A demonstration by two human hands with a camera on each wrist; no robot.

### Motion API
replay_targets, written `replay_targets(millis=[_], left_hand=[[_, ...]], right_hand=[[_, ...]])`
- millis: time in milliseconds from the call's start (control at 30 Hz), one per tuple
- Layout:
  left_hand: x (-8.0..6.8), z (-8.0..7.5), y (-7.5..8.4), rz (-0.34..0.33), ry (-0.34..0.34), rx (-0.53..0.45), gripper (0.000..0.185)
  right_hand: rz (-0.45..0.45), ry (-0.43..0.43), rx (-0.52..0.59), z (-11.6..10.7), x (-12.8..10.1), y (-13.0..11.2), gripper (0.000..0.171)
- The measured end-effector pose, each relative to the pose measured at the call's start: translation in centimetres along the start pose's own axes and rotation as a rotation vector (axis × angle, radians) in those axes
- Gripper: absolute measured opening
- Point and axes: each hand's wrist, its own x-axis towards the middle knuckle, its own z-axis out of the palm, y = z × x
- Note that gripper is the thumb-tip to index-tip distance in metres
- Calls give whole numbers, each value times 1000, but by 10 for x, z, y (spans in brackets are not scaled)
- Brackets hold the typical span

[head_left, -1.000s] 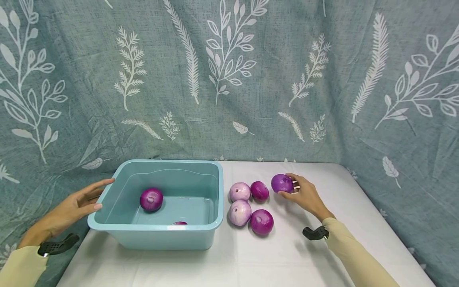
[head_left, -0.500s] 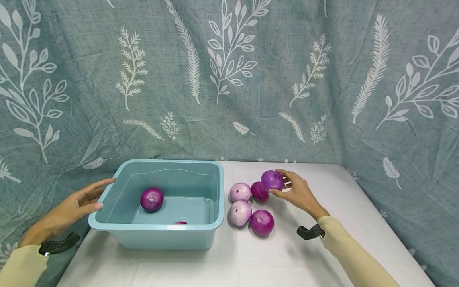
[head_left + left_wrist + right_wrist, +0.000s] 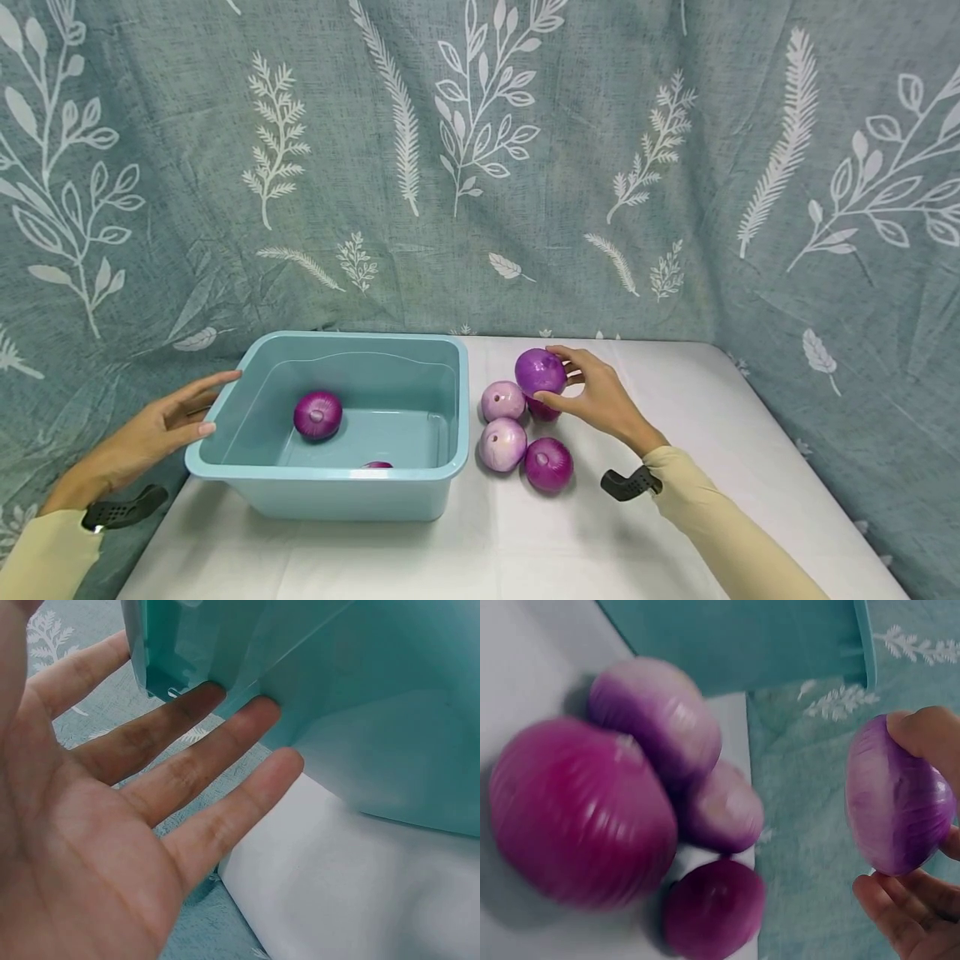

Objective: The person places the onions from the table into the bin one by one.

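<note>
My right hand pinches a purple onion between thumb and fingers, held above the table. In the right wrist view this onion shows a paler side. Below it, a dark magenta onion is partly hidden. Two pale onions and another magenta onion rest close by. My left hand touches the left side of a light-blue plastic tub. Its fingers look nearly straight against the tub wall in the left wrist view. One magenta onion lies inside; the front wall hides most of another.
A white cloth covers the table, and the tub stands on its left part. Behind and at both sides hangs a grey-green curtain with white leaf prints. A black strap sits on the right wrist.
My right hand has carried the purple onion leftward and slightly up, from right of the group to above the rear magenta onion. The left hand and the tub have stayed put.
</note>
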Motion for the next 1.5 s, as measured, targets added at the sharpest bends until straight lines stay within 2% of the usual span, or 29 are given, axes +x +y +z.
replay_targets(millis=[267, 433, 733, 967, 1133, 1367, 1500], left_hand=[[0, -1, 1, -6, -16, 19, 66], [0, 0, 2, -20, -4, 4, 66], [-1, -2, 0, 24, -34, -11, 67], [0, 0, 0, -18, -8, -34, 67], [0, -2, 1, 22, -31, -22, 67], [0, -1, 1, -13, -9, -21, 66], [0, 0, 2, -10, -9, -25, 67]], right_hand=[[-70, -6, 23, 9, 11, -26, 73], [-109, -11, 59, 14, 18, -42, 73], [-134, -37, 106, 23, 28, -69, 76], [-184, -47, 123, 31, 33, -83, 75], [-196, -66, 145, 37, 35, -90, 75], [-218, -96, 178, 47, 36, -96, 78], [-224, -121, 192, 49, 36, -101, 80]])
